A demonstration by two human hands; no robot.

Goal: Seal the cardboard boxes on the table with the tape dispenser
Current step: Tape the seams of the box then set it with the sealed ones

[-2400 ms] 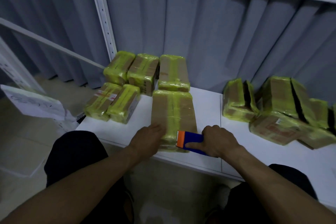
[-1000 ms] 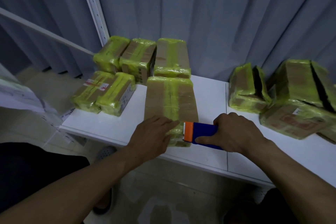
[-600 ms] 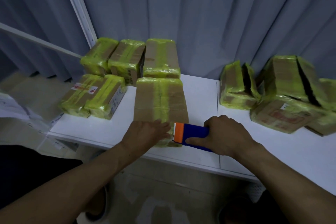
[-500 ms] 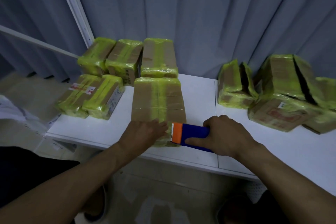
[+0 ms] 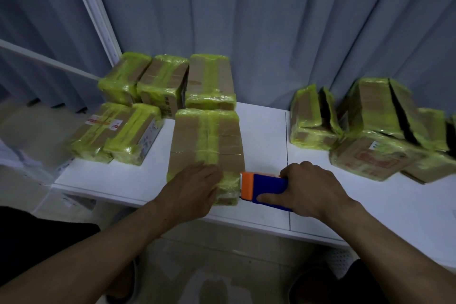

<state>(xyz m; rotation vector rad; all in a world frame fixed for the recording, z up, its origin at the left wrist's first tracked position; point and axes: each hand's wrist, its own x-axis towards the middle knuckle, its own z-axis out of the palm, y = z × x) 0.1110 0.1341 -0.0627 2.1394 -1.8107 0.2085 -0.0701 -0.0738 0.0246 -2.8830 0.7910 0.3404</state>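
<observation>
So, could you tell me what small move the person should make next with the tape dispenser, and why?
Probably tilt the tape dispenser to cut. The right hand grips it with its orange head against the front box's near right edge, the left hand lies flat on that end, and yellow tape already bands it.

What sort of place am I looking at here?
Likely a small parcel-packing room: taped cardboard boxes crowd a white table, the right hand grips a tape dispenser, and a shelving upright stands by grey curtains.
</observation>
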